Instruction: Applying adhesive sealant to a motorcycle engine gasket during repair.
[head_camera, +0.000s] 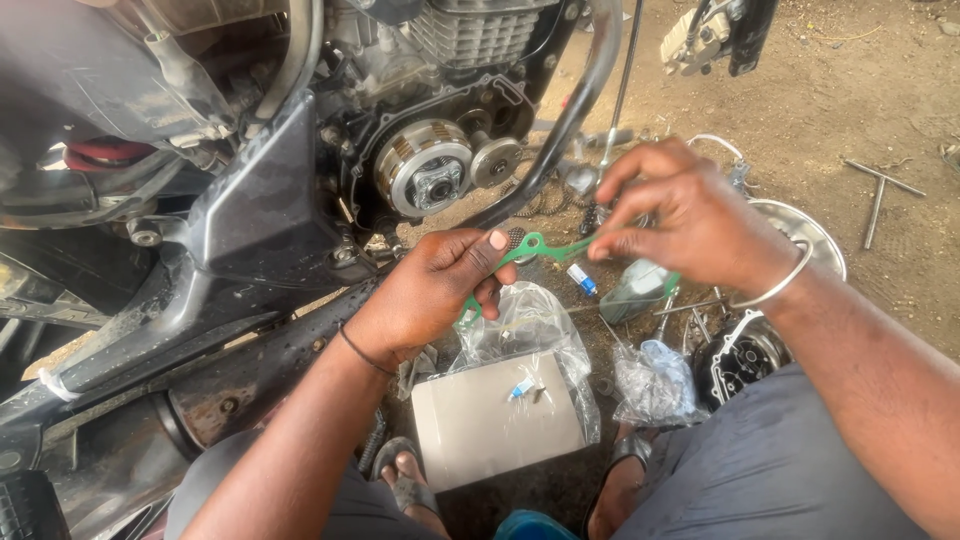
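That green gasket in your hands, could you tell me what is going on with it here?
A person crouched beside a motorcycle holds a thin green gasket between both hands: the left hand grips one end, the right hand pinches the other. The engine's side is open, showing the clutch. A grey box, plastic bags and the removed cover lie on the ground.

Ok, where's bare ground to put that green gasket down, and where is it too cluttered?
Bare dirt lies at upper right, between the T-handle wrench and the right hand. The flat grey box between the feet is mostly bare. It is crowded under both hands: plastic bags, the engine cover, small tools. The left hand pinches the green gasket.
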